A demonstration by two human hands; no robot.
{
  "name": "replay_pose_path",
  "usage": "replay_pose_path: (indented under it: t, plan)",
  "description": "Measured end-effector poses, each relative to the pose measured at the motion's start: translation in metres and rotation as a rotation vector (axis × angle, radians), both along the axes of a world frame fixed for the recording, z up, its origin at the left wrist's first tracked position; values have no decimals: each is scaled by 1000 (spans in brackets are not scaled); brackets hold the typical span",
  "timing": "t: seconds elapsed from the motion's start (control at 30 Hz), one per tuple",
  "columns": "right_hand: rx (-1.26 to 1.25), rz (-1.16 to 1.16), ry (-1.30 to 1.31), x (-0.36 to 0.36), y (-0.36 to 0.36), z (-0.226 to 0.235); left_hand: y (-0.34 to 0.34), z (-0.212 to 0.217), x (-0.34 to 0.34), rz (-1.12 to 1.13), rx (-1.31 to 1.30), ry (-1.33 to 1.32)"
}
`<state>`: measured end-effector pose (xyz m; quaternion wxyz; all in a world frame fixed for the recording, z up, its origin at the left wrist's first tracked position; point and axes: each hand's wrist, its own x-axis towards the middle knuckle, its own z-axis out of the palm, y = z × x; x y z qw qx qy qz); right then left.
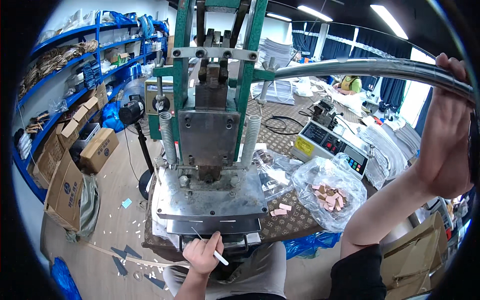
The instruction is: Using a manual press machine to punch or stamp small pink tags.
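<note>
In front of me stands a green-framed hand press (209, 135) with a steel head and two coil springs. My left hand (202, 254) is closed round a slim tool with a white handle (220, 258) and a thin pointed tip. Its forefinger rests at the front edge of the dark plate (227, 227) under the press's steel block. Raised at the right, my right hand (450, 75) is wrapped round the end of the long shiny metal lever (370, 68). Two small pale marks show on the plate near the block's edge.
A clear bag of pink and brown pieces (330, 197) lies on the patterned tablecloth, with loose pink pieces (281, 210) beside it. Behind stands a control box (330, 142). Left are a fan (132, 111), cartons (99, 150) and blue shelves (97, 50). A co-worker (350, 84) sits farther back.
</note>
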<state>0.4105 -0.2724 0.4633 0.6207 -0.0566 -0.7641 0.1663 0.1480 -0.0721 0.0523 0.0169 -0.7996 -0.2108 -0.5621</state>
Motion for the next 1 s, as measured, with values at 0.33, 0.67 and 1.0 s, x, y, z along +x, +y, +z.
replay_pose_path:
  t: [0.33,0.67,1.0]
  plan:
    - [498,-870,816,-112,56,-9,1,1,6,37,4,-10]
    - [334,-924,786,-116,42,-15,2,4,9,44,-12,-30]
    - [161,-183,290,-58,7,-49,3,5,7,64,-12,-37]
